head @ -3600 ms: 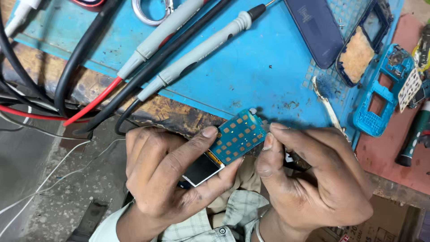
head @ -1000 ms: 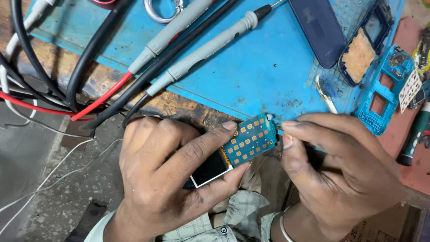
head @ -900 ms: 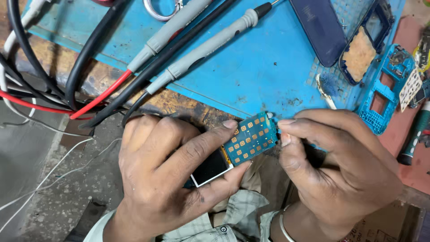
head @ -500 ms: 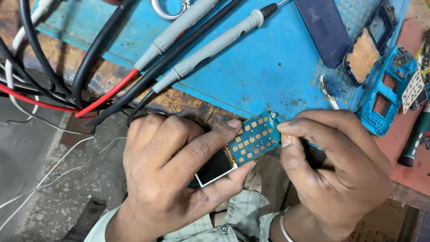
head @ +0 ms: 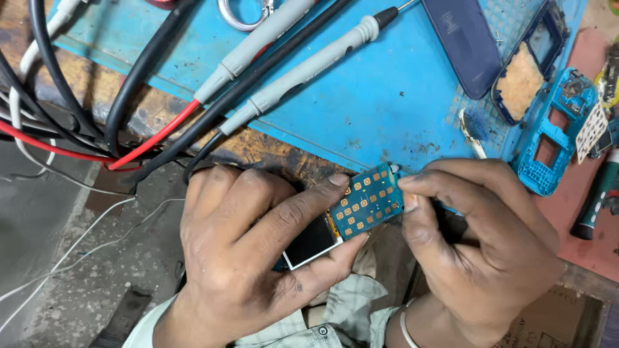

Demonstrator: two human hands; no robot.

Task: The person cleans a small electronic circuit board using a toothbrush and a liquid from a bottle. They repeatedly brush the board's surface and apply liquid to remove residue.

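Observation:
A small blue phone circuit board (head: pixel 362 205) with gold keypad contacts and a dark little screen is held over my lap, just below the bench edge. My left hand (head: pixel 248 248) wraps around the screen end, thumb lying along the board's top edge. My right hand (head: pixel 480 241) pinches the board's far end between thumb and forefinger; whether it also holds a small tool is hidden behind the fingers.
On the blue work mat (head: pixel 374 96) lie two grey meter probes (head: pixel 303 71) with black and red leads (head: pixel 151 138). A dark phone back cover (head: pixel 465 45), a phone front frame (head: pixel 532 61) and a blue inner frame (head: pixel 554 132) sit at the right. A green-handled screwdriver (head: pixel 596 200) rests at the far right.
Both hands and the board have drifted slightly right and down in view since the earliest frame. The grip on the board is the same.

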